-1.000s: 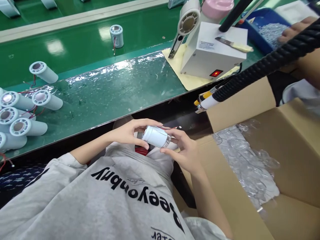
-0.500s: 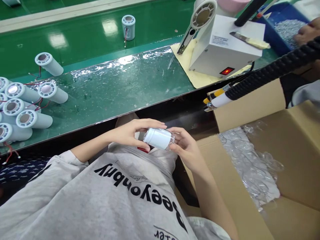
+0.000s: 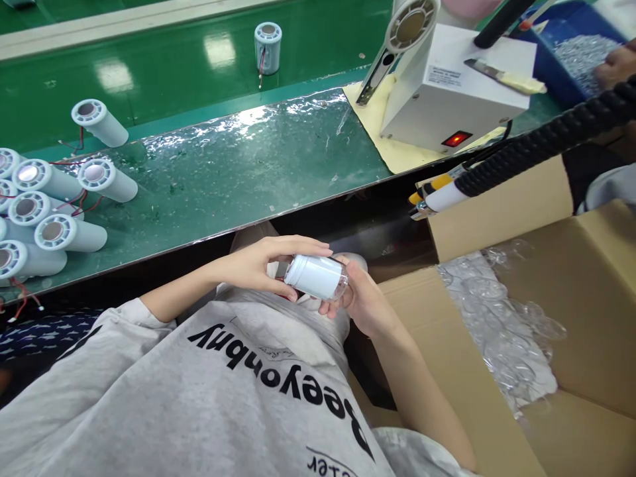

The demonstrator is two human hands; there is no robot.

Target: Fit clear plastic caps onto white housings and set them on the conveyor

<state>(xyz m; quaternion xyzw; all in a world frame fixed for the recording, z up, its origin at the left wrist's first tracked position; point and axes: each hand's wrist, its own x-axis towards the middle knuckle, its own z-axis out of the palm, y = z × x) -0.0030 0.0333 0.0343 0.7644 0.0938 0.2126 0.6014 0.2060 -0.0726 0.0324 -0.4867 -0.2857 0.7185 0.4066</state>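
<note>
A light blue cylinder (image 3: 316,276) with a clear plastic cover at its right end lies tilted between my two hands, above my lap. My left hand (image 3: 268,264) has its thumb below and its fingers above the cylinder's left end. At the right end, my right hand (image 3: 365,298) grips the clear cover, its thumb on top and several fingertips showing underneath. Part of the cylinder's left end is hidden by my left fingers.
Several light blue cylinders (image 3: 71,233) with red and dark wires lie at the left of the green bench (image 3: 238,179). One stands on the green belt (image 3: 173,86). A white machine (image 3: 457,93), a black hose (image 3: 551,139) and a cardboard box (image 3: 591,311) with clear covers are right.
My right hand has turned around the cylinder's clear end, its thumb now over the top and its fingertips below. The bench view has shifted slightly.
</note>
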